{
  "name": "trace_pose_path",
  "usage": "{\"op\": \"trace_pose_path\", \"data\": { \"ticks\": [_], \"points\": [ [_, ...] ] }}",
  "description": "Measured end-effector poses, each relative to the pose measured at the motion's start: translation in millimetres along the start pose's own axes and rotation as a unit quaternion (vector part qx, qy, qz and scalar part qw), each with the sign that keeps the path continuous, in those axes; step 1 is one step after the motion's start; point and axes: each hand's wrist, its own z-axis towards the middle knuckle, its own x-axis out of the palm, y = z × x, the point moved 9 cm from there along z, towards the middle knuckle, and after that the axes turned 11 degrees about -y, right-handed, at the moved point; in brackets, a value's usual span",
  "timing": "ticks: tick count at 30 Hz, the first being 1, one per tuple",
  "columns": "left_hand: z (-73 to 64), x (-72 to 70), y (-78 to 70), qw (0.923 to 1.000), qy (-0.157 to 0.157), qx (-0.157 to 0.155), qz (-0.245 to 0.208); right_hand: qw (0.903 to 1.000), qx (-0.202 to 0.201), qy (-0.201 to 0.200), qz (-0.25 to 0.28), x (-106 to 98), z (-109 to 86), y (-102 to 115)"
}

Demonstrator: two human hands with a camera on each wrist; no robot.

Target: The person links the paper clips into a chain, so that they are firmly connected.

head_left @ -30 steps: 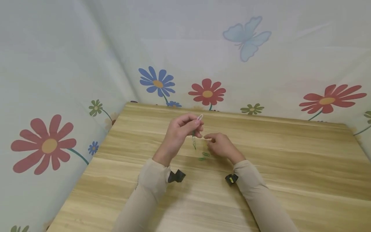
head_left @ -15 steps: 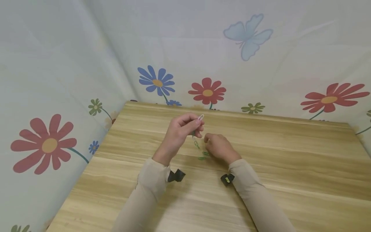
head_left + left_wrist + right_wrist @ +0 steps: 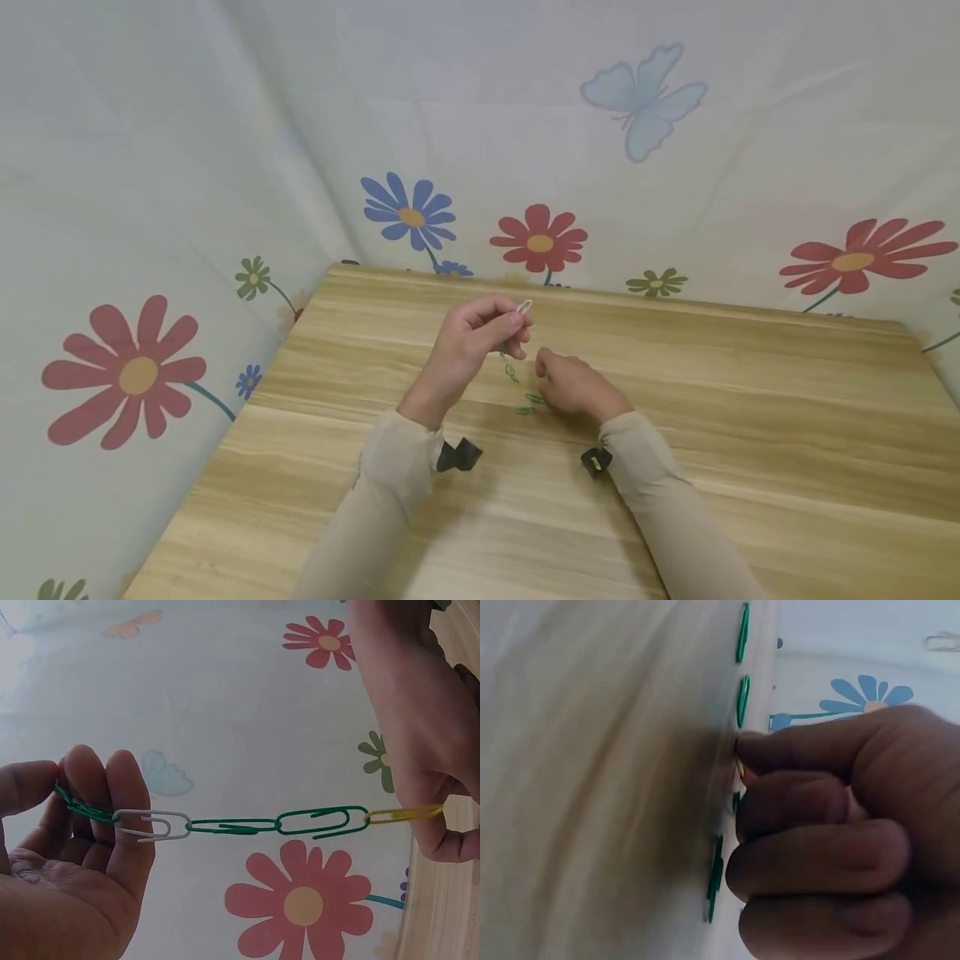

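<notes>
My left hand (image 3: 471, 340) is raised over the table and pinches a chain of linked paper clips between thumb and fingers. A white clip (image 3: 525, 307) sticks up past its fingertips. Below the hand the chain (image 3: 511, 372) slants toward my right hand (image 3: 573, 383). Seen from the left wrist, it runs from green clips at the fingers through a white clip (image 3: 154, 825) and two green ones (image 3: 322, 820) to a yellow paper clip (image 3: 405, 815). The right thumb and index finger pinch the yellow clip's far end, its other fingers curled. In the right wrist view, those fingers mostly hide it.
Two loose green paper clips (image 3: 524, 411) lie on the wooden table (image 3: 750, 433) just in front of the right hand. Low over the tabletop, the right wrist view shows several green clips (image 3: 742, 701). A cloth backdrop (image 3: 480, 100) with printed flowers rises behind the table and on the left.
The right index finger, stretched out a second ago, has curled in to the thumb. The chain's lower end has swung right, toward that hand. The left hand keeps its hold.
</notes>
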Motion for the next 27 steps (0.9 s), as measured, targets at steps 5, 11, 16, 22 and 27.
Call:
{"op": "trace_pose_path", "data": {
  "ticks": [5,11,16,22,27],
  "points": [
    [-0.5,1.5,0.2,1.0,0.004,0.001,-0.002,0.9988,0.002,0.039,-0.029,6,-2.9,-1],
    [-0.1,2.1,1.0,1.0,0.004,-0.002,-0.002,0.997,0.015,0.06,-0.048,9,-5.8,0],
    [0.4,3.4,3.2,1.0,0.005,-0.006,-0.006,0.9981,0.024,0.055,-0.015,6,-7.8,-3],
    [0.4,3.6,9.2,0.9998,0.006,-0.019,-0.008,0.9948,0.045,0.068,0.061,10,-12.8,-9],
    [0.9,2.8,11.1,0.9997,0.003,-0.022,-0.009,0.9865,0.068,0.08,0.125,13,-16.9,-13]
  ]
}}
